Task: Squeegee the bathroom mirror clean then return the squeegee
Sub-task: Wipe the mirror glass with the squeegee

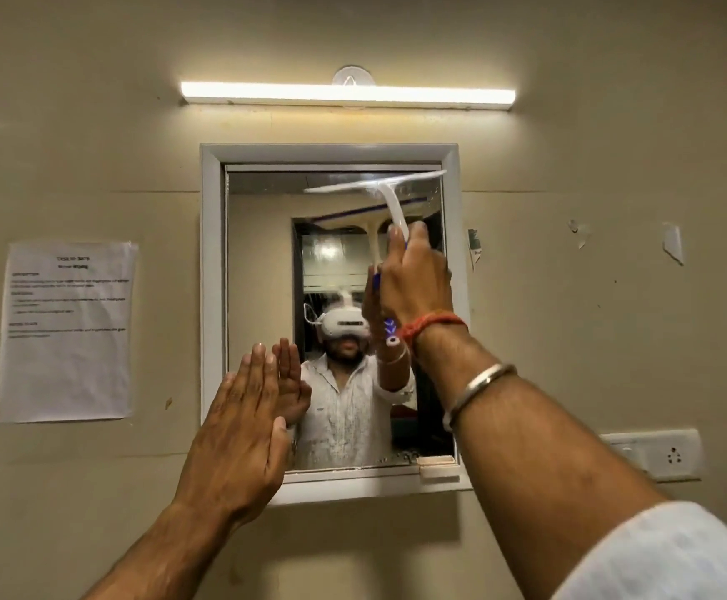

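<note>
Squeegee (379, 188) blade against mirror (262, 262) top, above right hand (413, 283) fisted around its handle; left hand (244, 426), lower left, flat with fingers together, empty.

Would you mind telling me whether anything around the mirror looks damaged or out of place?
Yes: right of the mirror, torn scraps of paper or tape cling to the wall, and a wooden piece at the frame's lower right corner looks like a patch.
</note>
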The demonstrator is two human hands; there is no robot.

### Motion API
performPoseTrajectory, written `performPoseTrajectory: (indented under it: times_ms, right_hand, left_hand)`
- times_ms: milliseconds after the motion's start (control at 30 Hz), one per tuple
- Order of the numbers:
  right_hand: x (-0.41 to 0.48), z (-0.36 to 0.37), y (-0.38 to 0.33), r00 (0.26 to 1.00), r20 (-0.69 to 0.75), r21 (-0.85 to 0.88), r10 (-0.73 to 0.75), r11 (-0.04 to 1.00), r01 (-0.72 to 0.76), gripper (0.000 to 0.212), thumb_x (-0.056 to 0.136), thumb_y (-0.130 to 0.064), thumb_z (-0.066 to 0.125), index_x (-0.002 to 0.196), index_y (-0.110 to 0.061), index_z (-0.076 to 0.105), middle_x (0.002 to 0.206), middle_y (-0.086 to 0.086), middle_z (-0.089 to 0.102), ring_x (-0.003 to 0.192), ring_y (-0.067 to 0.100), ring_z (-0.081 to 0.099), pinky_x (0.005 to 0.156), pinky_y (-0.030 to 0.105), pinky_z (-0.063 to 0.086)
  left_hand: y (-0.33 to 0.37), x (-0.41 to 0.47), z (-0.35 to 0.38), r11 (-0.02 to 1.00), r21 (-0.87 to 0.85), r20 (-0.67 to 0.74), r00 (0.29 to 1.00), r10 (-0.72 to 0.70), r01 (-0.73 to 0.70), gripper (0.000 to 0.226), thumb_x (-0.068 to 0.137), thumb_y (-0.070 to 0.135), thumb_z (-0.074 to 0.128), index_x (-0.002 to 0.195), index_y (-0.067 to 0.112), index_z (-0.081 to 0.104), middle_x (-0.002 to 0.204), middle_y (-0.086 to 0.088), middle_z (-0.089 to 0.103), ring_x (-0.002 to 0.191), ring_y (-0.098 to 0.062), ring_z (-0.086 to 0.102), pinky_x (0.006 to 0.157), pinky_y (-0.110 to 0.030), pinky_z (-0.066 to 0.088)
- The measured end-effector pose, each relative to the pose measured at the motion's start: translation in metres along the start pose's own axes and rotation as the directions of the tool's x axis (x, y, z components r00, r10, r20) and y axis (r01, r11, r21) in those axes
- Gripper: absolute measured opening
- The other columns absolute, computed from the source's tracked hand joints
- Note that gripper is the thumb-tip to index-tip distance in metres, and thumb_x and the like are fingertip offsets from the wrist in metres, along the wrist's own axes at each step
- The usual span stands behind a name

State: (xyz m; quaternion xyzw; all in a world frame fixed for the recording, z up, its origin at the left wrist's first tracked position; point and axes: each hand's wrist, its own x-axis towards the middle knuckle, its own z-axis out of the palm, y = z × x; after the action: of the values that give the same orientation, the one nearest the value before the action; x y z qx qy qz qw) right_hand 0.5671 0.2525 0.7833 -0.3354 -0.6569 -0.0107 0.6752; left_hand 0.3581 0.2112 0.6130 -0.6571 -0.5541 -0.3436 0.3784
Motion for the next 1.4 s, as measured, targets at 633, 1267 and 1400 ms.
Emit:
performPoseTrajectory:
  times_ms: [633,1267,1400]
  right_hand:
    - [-0.023,0.006,0.035,0.991,0.069,-0.118,0.111,0.988,-0.102,0.033,0.101,-0.046,0.026,0.104,-0.021,0.046,0.077,0.003,0.06,0.067,0.022,0.063,0.061,0.044,0.058]
    - [-0.283,0.024,0.138,0.896,0.107,-0.358,0.43,0.858,-0.369,0.083,0.073,-0.076,-0.015,0.115,-0.032,0.041,0.089,-0.001,0.066,0.069,0.019,0.057,0.053,0.024,0.039]
    - [-0.303,0.028,0.14,0.905,0.001,-0.282,0.426,0.868,-0.408,0.046,0.088,-0.067,0.018,0.099,-0.026,0.038,0.063,0.002,0.067,0.053,0.031,0.063,0.041,0.027,0.032]
  left_hand:
    - [-0.008,-0.022,0.02,0.999,-0.006,0.023,0.999,-0.035,0.036,0.071,0.093,0.032,0.026,0.155,0.01,0.002,0.164,-0.007,-0.001,0.149,-0.017,0.004,0.118,-0.031,0.001]
    - [0.011,-0.024,0.0,1.0,-0.014,0.013,1.0,-0.013,0.013,0.071,0.09,0.03,0.027,0.154,0.006,0.007,0.163,-0.01,0.002,0.149,-0.018,0.004,0.117,-0.037,0.008]
    - [0.006,-0.028,-0.006,1.0,-0.008,0.007,1.0,-0.015,0.016,0.072,0.09,0.029,0.028,0.154,0.005,0.006,0.163,-0.01,0.001,0.149,-0.018,0.003,0.118,-0.036,0.006]
